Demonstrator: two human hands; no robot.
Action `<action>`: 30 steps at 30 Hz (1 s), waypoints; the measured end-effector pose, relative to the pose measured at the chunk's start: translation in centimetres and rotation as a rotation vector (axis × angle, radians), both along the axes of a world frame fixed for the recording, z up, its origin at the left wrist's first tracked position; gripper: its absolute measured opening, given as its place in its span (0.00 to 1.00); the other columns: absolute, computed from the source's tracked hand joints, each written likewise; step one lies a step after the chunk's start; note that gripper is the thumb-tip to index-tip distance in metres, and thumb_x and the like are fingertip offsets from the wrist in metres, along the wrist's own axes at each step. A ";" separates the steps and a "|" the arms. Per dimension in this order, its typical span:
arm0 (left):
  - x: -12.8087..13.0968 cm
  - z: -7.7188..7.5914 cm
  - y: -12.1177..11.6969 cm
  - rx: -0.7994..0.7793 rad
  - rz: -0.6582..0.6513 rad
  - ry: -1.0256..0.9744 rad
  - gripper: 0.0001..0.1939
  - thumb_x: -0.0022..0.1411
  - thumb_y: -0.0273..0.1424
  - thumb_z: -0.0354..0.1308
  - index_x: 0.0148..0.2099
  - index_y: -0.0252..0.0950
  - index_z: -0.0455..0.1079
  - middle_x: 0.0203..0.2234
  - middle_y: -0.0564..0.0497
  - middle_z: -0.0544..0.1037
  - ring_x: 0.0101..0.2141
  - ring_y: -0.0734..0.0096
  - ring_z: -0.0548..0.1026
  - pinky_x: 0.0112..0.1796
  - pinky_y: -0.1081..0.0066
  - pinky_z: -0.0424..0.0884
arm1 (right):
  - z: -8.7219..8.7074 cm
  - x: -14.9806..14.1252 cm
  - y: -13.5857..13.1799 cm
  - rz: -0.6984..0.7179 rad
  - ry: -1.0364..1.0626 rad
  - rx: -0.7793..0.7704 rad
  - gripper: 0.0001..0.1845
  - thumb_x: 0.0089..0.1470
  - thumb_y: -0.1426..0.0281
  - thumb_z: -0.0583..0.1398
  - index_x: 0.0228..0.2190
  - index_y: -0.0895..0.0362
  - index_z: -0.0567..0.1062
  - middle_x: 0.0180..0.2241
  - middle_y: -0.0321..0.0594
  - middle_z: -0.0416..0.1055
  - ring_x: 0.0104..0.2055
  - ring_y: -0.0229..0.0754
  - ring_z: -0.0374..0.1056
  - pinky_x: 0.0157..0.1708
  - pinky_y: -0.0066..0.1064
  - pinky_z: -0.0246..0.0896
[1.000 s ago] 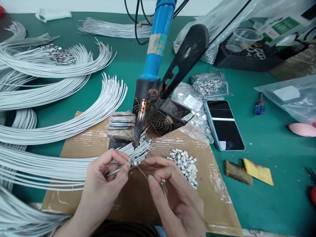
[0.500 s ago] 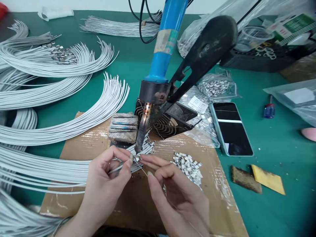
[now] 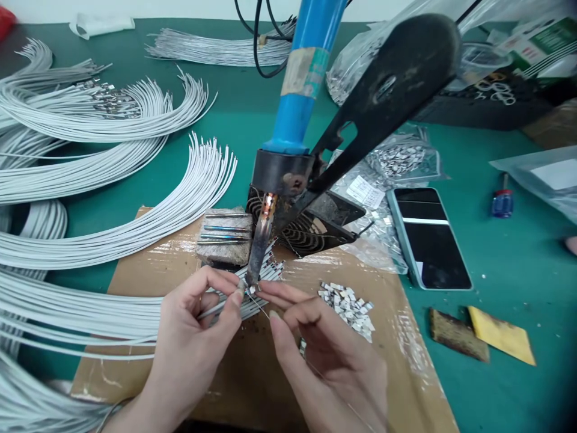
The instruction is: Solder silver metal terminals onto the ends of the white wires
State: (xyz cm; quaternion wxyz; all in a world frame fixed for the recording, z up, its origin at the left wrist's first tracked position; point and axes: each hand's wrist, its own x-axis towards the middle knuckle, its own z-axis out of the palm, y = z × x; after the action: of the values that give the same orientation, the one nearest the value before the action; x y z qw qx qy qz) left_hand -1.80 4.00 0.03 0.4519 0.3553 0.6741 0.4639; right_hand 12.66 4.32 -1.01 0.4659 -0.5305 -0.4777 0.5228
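Note:
My left hand [image 3: 196,325] is closed, pinching a white wire [image 3: 208,312] near its end. A small white piece with metal ends [image 3: 252,290] sits between my hands, right at the tip of the blue-handled soldering iron [image 3: 258,255]. My right hand [image 3: 331,355] pinches a thin solder wire [image 3: 259,307] between thumb and fingers, and its outstretched fingertips touch or nearly touch the small piece. The solder runs back across my palm. Under my hands lie the ends of a white wire bundle [image 3: 112,304]. Exact contact at the tip is too small to tell.
Loose small white pieces [image 3: 349,307] lie on the cardboard [image 3: 406,385]. Behind are the iron's black stand [image 3: 387,90] and a block with metal rods [image 3: 225,240]. A phone [image 3: 433,240], a yellow sponge [image 3: 502,334] and a screwdriver [image 3: 502,201] lie right; more wire bundles [image 3: 112,168] left.
The view has shifted slightly, so the things at the right appear farther right. My hands stay almost still at the iron's tip, still holding the wire and the solder.

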 end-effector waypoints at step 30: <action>0.2 0.8 1.1 0.031 0.079 -0.124 0.07 0.55 0.27 0.70 0.27 0.35 0.75 0.32 0.53 0.82 0.26 0.80 0.76 0.27 0.85 0.70 | 0.9 -0.5 0.5 -0.029 0.088 -0.018 0.12 0.61 0.74 0.64 0.26 0.51 0.73 0.47 0.34 0.84 0.52 0.38 0.81 0.52 0.22 0.74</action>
State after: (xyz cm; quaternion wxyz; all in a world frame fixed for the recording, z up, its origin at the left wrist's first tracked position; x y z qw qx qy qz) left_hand -1.56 5.06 0.79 0.4686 0.3059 0.6509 0.5130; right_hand 12.16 4.80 -0.16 0.4892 -0.5181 -0.4443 0.5430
